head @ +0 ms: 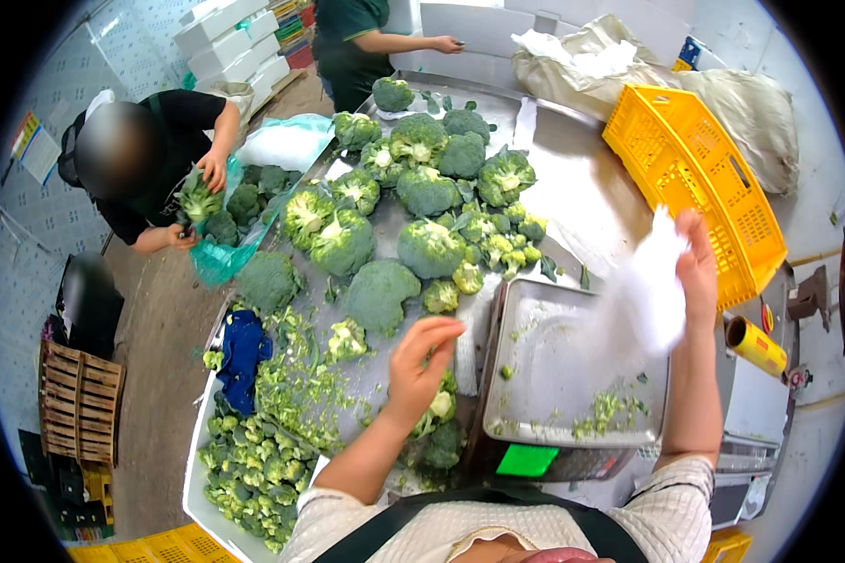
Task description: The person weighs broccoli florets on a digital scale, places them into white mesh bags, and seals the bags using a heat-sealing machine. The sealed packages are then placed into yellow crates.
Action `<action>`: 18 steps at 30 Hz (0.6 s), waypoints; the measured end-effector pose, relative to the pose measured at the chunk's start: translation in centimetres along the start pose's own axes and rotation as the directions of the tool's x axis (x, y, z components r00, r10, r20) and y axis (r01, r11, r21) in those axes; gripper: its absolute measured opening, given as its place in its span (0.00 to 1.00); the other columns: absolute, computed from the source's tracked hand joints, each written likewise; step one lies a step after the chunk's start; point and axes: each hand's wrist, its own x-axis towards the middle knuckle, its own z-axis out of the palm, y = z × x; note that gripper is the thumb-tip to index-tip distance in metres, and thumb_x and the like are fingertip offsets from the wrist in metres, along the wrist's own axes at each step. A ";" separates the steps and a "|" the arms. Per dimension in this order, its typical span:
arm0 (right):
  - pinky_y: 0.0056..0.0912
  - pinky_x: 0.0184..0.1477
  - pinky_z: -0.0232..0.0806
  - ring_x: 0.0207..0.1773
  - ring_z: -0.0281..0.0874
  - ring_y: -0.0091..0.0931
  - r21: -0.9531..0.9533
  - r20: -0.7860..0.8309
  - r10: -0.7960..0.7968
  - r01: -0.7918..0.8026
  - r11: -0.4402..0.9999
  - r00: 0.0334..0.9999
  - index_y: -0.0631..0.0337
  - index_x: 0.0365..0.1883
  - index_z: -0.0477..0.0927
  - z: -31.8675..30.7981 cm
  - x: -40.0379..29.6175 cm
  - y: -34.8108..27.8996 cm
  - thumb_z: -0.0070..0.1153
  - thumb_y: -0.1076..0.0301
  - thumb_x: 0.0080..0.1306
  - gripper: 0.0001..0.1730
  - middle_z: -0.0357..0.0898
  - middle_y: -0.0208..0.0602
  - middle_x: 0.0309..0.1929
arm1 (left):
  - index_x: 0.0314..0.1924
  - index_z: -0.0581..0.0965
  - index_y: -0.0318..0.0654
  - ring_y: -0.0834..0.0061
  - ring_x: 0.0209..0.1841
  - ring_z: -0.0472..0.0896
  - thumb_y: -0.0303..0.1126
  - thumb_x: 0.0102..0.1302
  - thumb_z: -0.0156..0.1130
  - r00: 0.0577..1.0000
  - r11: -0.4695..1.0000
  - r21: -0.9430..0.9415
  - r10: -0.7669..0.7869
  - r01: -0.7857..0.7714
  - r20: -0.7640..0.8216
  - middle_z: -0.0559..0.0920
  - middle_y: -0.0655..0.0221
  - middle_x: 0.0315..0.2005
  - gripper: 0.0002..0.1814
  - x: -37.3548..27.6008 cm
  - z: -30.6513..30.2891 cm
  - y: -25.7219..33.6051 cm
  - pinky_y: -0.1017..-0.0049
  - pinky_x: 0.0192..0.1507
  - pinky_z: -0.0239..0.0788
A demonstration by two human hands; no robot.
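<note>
My right hand [696, 260] is raised, pinching a white, crumpled, thin sheet or wrap [641, 288] that is blurred by motion. Under it lies a shallow metal tray [556, 373] with broccoli crumbs in it; the tray rests on what looks like a scale. My left hand [422, 362] hovers with bent fingers left of the tray, holding nothing visible. Partly hidden behind my left forearm are broccoli pieces [440, 415]. Ahead, many broccoli heads [429, 250] and a cluster of small florets [500, 239] lie on the metal table [570, 169].
A yellow crate [704, 190] leans at the right, near a yellow roll [755, 345]. At lower left, a white foam box [196, 464] holds florets, beside a blue cloth [243, 359]. One co-worker [176, 141] handles broccoli over a green bag; another person [352, 49] stands behind.
</note>
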 end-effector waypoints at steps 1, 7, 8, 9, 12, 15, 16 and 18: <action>0.18 0.41 0.66 0.39 0.73 0.20 0.095 -0.002 0.062 -0.062 0.994 0.998 0.60 0.44 0.70 -1.4 -2.3 1.0 0.60 0.74 0.50 0.21 0.73 0.28 0.38 | 0.43 0.78 0.35 0.72 0.45 0.76 0.18 0.59 0.55 0.990 0.993 -0.097 0.077 -0.066 0.117 0.76 0.66 0.44 0.13 0.1 1.1 0.7 0.75 0.45 0.67; 0.19 0.42 0.65 0.40 0.72 0.18 -0.234 -0.005 0.083 -0.082 0.969 0.997 0.61 0.35 0.75 8.3 -14.5 6.9 0.60 0.79 0.51 0.13 0.73 0.26 0.36 | 0.64 0.60 0.39 0.74 0.58 0.66 0.28 0.59 0.58 0.811 0.735 -0.505 -0.105 0.453 0.575 0.64 0.65 0.60 0.33 -5.3 5.1 3.3 0.72 0.56 0.62; 0.19 0.43 0.65 0.40 0.72 0.18 -0.279 -0.023 -0.067 0.058 0.959 0.998 0.61 0.36 0.75 9.0 -15.5 7.2 0.60 0.80 0.52 0.13 0.74 0.26 0.37 | 0.64 0.61 0.39 0.73 0.58 0.66 0.29 0.58 0.59 0.818 0.750 -0.496 -0.102 0.438 0.567 0.64 0.65 0.60 0.33 -6.5 4.7 3.5 0.72 0.56 0.61; 0.19 0.43 0.65 0.40 0.72 0.18 -0.201 -0.081 0.023 -0.039 0.979 0.996 0.62 0.37 0.74 9.6 -16.3 7.2 0.60 0.79 0.52 0.14 0.74 0.27 0.38 | 0.63 0.62 0.39 0.72 0.58 0.67 0.29 0.57 0.60 0.822 0.770 -0.482 -0.096 0.419 0.561 0.64 0.65 0.60 0.33 -7.4 4.0 3.3 0.71 0.57 0.61; 0.21 0.44 0.67 0.41 0.73 0.21 0.010 -0.205 0.251 -0.254 0.967 0.946 0.62 0.39 0.73 9.6 -18.3 7.4 0.61 0.78 0.54 0.14 0.73 0.30 0.43 | 0.56 0.71 0.38 0.67 0.57 0.68 0.30 0.54 0.62 0.836 0.943 -0.019 0.305 -0.333 0.457 0.70 0.62 0.55 0.27 -5.8 1.8 2.3 0.70 0.58 0.59; 0.21 0.43 0.68 0.41 0.73 0.20 0.202 -0.278 0.183 -0.129 0.971 0.943 0.61 0.37 0.71 9.7 -18.4 6.1 0.58 0.78 0.57 0.11 0.74 0.31 0.41 | 0.53 0.73 0.40 0.61 0.56 0.67 0.32 0.52 0.64 0.972 0.942 0.278 0.136 -0.187 0.193 0.70 0.58 0.53 0.26 2.6 -0.5 -2.8 0.66 0.58 0.58; 0.21 0.42 0.68 0.40 0.73 0.19 0.213 -0.259 0.228 -0.175 0.961 0.939 0.59 0.36 0.70 9.9 -18.4 5.6 0.55 0.78 0.60 0.09 0.74 0.30 0.37 | 0.59 0.68 0.49 0.52 0.60 0.61 0.34 0.50 0.67 0.955 0.799 0.526 0.204 -0.290 0.216 0.64 0.56 0.58 0.34 5.6 -1.5 -6.1 0.60 0.59 0.58; 0.21 0.41 0.67 0.38 0.72 0.18 0.264 -0.229 0.274 -0.211 0.941 0.934 0.59 0.37 0.69 9.5 -19.0 5.4 0.54 0.76 0.61 0.09 0.73 0.29 0.36 | 0.62 0.63 0.57 0.48 0.64 0.56 0.35 0.47 0.69 0.946 0.497 0.810 0.085 -0.312 0.312 0.59 0.63 0.63 0.40 10.0 -1.9 -10.3 0.55 0.61 0.55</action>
